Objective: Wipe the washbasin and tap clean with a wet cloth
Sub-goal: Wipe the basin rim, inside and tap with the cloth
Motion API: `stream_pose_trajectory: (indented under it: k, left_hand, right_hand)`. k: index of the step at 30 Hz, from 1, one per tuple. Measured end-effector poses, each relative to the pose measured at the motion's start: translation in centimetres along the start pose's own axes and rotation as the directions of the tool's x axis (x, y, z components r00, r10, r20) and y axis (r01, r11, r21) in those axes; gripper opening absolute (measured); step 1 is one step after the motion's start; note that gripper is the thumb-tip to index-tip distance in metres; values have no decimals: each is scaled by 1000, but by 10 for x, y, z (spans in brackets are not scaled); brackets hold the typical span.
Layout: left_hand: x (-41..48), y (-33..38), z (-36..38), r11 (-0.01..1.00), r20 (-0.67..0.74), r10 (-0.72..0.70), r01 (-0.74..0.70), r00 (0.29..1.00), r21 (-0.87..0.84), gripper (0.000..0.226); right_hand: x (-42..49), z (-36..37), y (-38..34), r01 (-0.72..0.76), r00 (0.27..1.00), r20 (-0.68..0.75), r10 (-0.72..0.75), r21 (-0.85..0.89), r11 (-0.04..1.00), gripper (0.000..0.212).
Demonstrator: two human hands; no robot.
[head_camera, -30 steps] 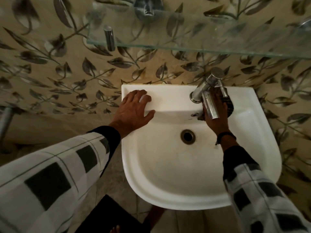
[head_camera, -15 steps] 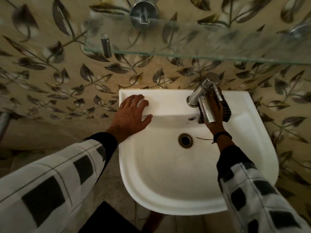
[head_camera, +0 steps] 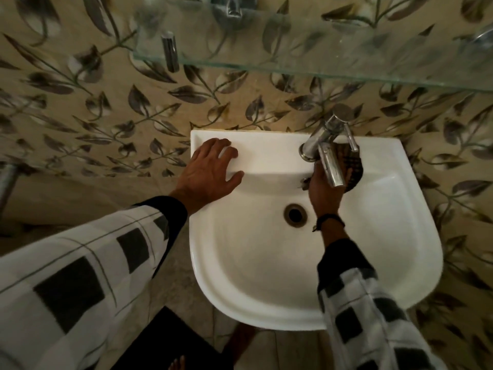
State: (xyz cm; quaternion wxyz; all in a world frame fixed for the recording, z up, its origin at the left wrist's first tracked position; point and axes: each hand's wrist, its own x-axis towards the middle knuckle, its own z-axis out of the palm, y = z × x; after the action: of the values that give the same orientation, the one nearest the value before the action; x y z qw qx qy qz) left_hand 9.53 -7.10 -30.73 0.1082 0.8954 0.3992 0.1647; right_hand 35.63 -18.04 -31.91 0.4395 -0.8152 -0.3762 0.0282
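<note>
Right hand (head_camera: 324, 192) grips the dark checked cloth (head_camera: 352, 169), pressed against the back ledge beneath the chrome tap (head_camera: 326, 153). Left hand (head_camera: 210, 172) lies flat, fingers spread, on the white washbasin (head_camera: 240, 276) ledge's left corner. Drain (head_camera: 294, 214) sits just beside the right wrist.

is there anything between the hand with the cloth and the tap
Nothing visible. The right hand already presses the dark cloth up against the tap, just under the spout. The left hand rests flat on the washbasin rim, off to the side.
</note>
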Motion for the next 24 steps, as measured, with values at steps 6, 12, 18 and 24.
stream_pose_trajectory:
  k: [6,12,18,24]
  left_hand:
    - [0,-1,2,1000,-38,-4,4,999,-4,49]
    - [0,-1,3,1000,-39,7,-7,999,18,49]
    - [0,1,1,1000,-4,-9,9,1000,27,50]
    - [0,1,-1,1000,18,-22,22,1000,18,51]
  right_hand:
    - [-17,-4,5,28,999,-18,-27,18,999,55]
    - [-15,-20,8,93,995,-28,-97,-110,990,56]
    - [-15,-29,19,159,987,59,-151,-145,977,53]
    - [44,-39,28,293,950,163,-266,-169,941,36]
